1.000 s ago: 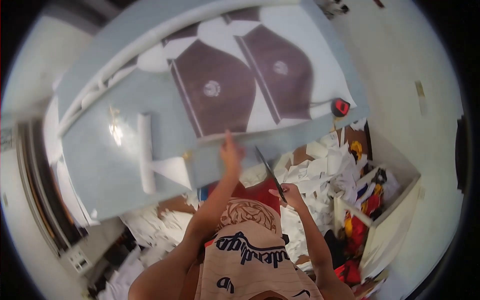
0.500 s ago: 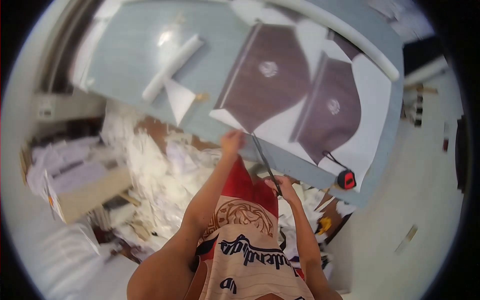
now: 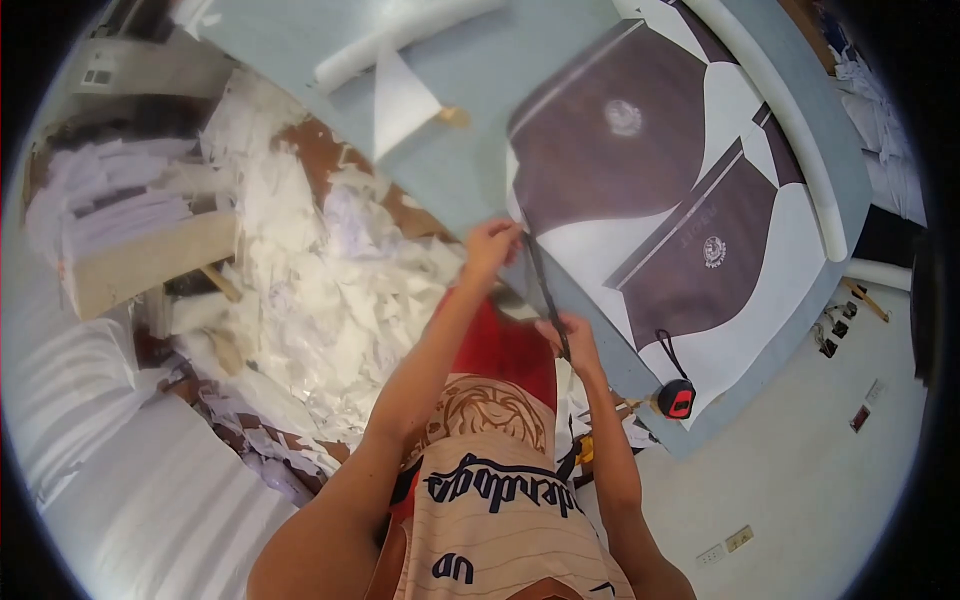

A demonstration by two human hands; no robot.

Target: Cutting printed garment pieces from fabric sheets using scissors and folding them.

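Note:
My right hand (image 3: 573, 345) is closed around the handles of long dark scissors (image 3: 546, 285). Their blades point up and away, reaching the near left edge of a white printed sheet (image 3: 590, 245). At that same edge, beside the blade tips, the fingers of my left hand (image 3: 494, 247) are pinched on the sheet's border. Two dark purple-brown garment panels, each with a pale round emblem, are printed on the sheet: a larger panel (image 3: 612, 125) and a nearer panel (image 3: 705, 245). The exact spot where the blades meet the sheet is hard to make out.
A red and black tape measure (image 3: 676, 398) lies at the sheet's near corner. Paper rolls, one white roll (image 3: 385, 45) and one long roll (image 3: 775, 120), rest on the blue-grey table (image 3: 480, 75). Left of the table, white scraps (image 3: 350, 300) cover the floor beside a box (image 3: 150, 265).
The view has swung, so the table now sits tilted and further right. My left hand and the scissors remain at the sheet's near left edge, and my right hand still grips the handles.

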